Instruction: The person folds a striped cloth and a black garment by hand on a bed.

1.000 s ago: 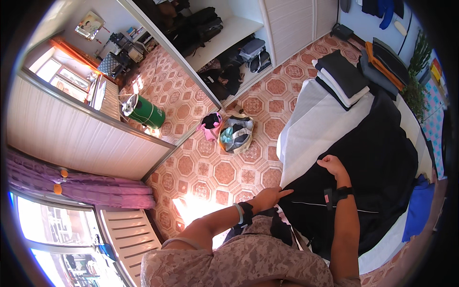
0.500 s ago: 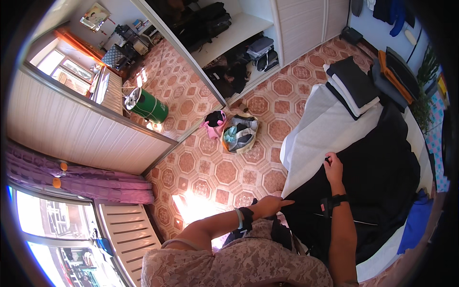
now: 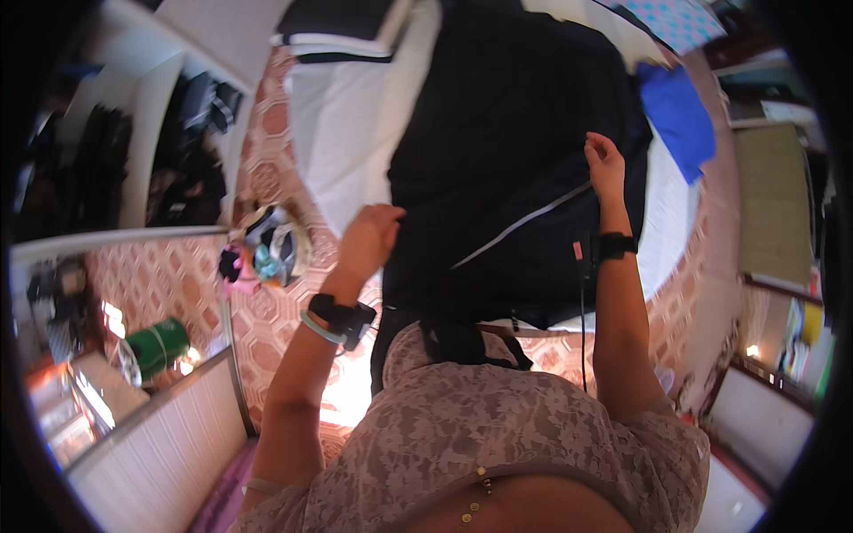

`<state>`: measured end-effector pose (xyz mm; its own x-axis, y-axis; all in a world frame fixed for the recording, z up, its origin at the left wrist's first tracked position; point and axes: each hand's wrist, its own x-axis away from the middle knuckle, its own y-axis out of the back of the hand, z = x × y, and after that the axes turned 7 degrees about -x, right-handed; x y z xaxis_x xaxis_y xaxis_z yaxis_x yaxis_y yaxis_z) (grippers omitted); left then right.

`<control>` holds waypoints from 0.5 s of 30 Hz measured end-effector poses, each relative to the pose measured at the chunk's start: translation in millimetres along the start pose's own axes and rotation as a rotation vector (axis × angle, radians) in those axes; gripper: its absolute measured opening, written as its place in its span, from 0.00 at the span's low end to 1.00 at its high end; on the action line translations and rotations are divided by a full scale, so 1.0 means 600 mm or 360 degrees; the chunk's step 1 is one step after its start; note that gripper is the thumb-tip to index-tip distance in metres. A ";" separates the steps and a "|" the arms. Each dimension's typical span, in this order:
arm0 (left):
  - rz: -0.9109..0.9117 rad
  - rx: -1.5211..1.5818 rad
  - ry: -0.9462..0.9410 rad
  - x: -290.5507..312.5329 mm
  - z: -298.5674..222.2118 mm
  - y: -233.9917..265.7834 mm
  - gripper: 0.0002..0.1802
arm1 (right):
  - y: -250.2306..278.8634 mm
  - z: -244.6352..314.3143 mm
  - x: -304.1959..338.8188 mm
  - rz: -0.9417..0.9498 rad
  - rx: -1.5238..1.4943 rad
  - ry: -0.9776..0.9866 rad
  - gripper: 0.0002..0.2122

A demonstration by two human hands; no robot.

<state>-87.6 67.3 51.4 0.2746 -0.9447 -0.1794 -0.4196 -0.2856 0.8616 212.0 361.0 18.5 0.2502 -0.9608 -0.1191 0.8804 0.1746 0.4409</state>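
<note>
A large black garment (image 3: 515,115) with a thin white stripe (image 3: 524,222) lies spread over a white sheet in front of me. At the garment's left edge is my left hand (image 3: 371,238), its fingers closed on the fabric. My right hand (image 3: 606,167) is over the garment's right part, by the upper end of the stripe. Its fingers are bent together in a pinch, and what they hold, if anything, cannot be made out against the black cloth. Both wrists wear black bands.
Folded dark and white clothes (image 3: 342,31) sit on the white sheet (image 3: 342,133) at the far left. A blue cloth (image 3: 680,115) lies at the right edge. On the tiled floor to the left stands a bag of cloth items (image 3: 275,244), near an open wardrobe (image 3: 142,142).
My view has swung right, so the garment now lies straight ahead. My left hand has gone from pointing near the garment's corner to closing on its left edge. My right hand has moved across to the garment's right part.
</note>
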 end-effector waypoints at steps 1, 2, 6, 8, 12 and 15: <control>0.0103 0.0078 -0.0076 -0.005 -0.017 -0.033 0.16 | 0.059 -0.016 -0.001 -0.0064 0.0119 -0.0149 0.12; 0.0014 -0.0007 -0.0151 -0.038 -0.020 -0.067 0.17 | 0.112 -0.055 -0.008 -0.0130 0.0195 -0.0182 0.14; 0.0324 -0.0141 -0.0293 -0.110 0.021 -0.092 0.22 | 0.166 -0.138 0.037 -0.0147 0.0249 -0.0352 0.19; 0.0565 -0.0225 -0.0267 -0.130 0.018 -0.102 0.21 | 0.144 -0.136 0.028 0.0021 0.0066 -0.0330 0.24; 0.1054 -0.0403 -0.0083 -0.176 -0.023 -0.087 0.13 | 0.109 -0.139 0.010 -0.0503 0.0392 -0.0267 0.28; 0.1136 -0.0449 -0.0086 -0.173 -0.004 -0.093 0.11 | 0.111 -0.147 -0.001 -0.0405 0.1006 -0.0298 0.27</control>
<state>-90.7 181.6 23.3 -0.0255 -0.8931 0.4490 -0.2407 0.4415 0.8644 306.0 392.3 -30.7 -0.0560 -0.9860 -0.1570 0.4853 -0.1643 0.8588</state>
